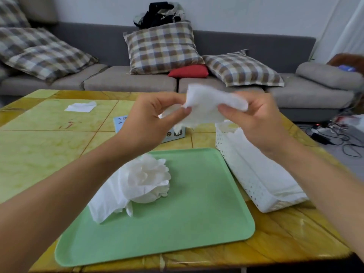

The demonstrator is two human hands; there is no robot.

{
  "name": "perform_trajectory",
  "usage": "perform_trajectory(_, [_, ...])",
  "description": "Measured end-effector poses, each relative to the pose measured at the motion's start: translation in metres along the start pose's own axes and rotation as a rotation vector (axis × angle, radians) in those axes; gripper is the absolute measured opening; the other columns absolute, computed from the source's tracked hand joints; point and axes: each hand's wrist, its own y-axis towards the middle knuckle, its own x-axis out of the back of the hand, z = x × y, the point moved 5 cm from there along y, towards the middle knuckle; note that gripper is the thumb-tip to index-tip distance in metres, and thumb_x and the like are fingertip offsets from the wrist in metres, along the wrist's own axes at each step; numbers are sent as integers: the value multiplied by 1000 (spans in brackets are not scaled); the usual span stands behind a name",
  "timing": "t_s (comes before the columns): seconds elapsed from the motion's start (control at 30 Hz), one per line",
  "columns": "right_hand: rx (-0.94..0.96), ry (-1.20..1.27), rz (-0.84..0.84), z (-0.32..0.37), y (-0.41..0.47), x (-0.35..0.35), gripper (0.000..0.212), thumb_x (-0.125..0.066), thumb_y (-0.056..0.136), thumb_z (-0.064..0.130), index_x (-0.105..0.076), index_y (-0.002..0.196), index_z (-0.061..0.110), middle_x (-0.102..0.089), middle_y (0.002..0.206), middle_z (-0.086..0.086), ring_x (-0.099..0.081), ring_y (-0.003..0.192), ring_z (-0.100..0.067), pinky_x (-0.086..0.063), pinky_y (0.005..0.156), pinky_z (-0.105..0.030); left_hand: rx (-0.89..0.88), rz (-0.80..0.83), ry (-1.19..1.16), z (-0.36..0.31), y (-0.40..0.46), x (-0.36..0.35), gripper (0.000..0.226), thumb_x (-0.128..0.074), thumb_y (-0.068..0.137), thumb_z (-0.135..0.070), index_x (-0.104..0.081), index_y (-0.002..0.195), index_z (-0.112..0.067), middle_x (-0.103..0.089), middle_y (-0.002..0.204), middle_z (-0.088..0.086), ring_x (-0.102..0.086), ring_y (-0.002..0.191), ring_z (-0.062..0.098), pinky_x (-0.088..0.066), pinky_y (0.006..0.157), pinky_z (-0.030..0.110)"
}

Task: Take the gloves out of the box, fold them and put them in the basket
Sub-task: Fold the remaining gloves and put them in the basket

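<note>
Both hands are raised above a yellow tiled table [49,146], each pinching a side of one crumpled white glove [206,107]. The left hand [153,119] clamps the glove's left edge between thumb and fingers; the right hand [262,123] grips its right edge the same way, and the glove is stretched in the air between them, above the far edge of a green tray [197,223].

The tray lies on the table nearest the camera. On its left part rests a loose heap of white gloves [137,184], bunched and unfolded. Just beside the tray's right edge stands a white perforated basket [244,174], with white material already inside it. Beyond the tray, partly hidden by the left hand, sits a pale blue box [175,133]. Farther from the tray, toward the table's far left, lies a flat white sheet [79,107].

Behind the table runs a grey sofa [128,79] carrying several plaid cushions [163,48], a small red cushion [189,71] and a dark bundle of clothes [159,14] on its backrest. On the floor to the right of the table lie tangled cables [334,133].
</note>
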Motion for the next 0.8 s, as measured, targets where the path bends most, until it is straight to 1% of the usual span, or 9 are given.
perform_trajectory(0.13, [-138,-453,370,-27,-32,-3,13,-77,87,14,-81,97,21,-77,90,15,-69,86,-1,-52,81,-19,18,369,283,38,-22,-23,18,-72,91,-14,-79,105,-23,-73,96,-25,-66,89,-12,-44,81,4])
perform_trajectory(0.23, [-165,-871,832,-49,-66,-26,18,-69,93,31,-78,108,31,-74,102,20,-65,95,1,-51,88,-26,-8,703,468,73,-58,-45,16,-75,90,-24,-79,104,-30,-74,104,-21,-65,94,-5,-47,87,13])
perform_trajectory(0.33, [-181,-966,1062,-52,-93,-43,24,-60,96,31,-74,115,28,-73,111,14,-64,99,-7,-51,90,-33,-16,869,516,88,-85,-56,13,-70,92,-30,-77,102,-31,-68,119,-17,-59,101,-6,-46,93,18])
perform_trajectory(0.43, [-221,-925,1141,-48,-107,-45,22,-62,93,39,-75,105,25,-71,105,12,-64,94,-8,-54,86,-36,-17,893,525,87,-94,-57,12,-67,94,-33,-76,102,-31,-61,129,-16,-54,111,-3,-41,99,17])
perform_trajectory(0.53, [-290,-909,1143,-48,-107,-43,47,-61,82,72,-75,89,28,-69,95,13,-64,87,-6,-55,80,-38,-59,900,551,81,-97,-58,18,-67,92,-35,-72,108,-32,-60,127,-17,-55,113,0,-40,101,19])
perform_trajectory(0.63, [-259,-884,973,-54,-94,-51,56,-51,86,77,-67,121,37,-63,124,18,-59,113,-6,-50,98,-36,-96,726,594,75,-88,-51,35,-67,87,-39,-63,121,-34,-60,127,-15,-55,115,5,-45,101,31])
perform_trajectory(0.7, [-248,-897,985,-63,-95,-64,72,-51,90,73,-39,151,39,-37,158,15,-37,142,-9,-35,117,-37,-70,667,765,80,-80,-37,62,-69,81,-52,-52,138,-34,-50,144,-11,-47,130,10,-40,109,35])
perform_trajectory(0.77, [-291,-954,1094,-74,-103,-73,87,-50,91,73,-11,160,39,-6,169,11,-11,155,-15,-19,125,-38,106,741,975,95,-80,-20,88,-68,79,-63,-29,154,-35,-30,159,-10,-30,144,14,-30,118,39])
perform_trajectory(0.8, [-311,-983,1132,-78,-107,-75,90,-49,90,73,-3,160,41,4,170,12,-4,156,-16,-16,126,-39,211,765,1027,103,-84,-8,89,-66,82,-62,-23,156,-35,-27,160,-11,-29,145,16,-30,117,40])
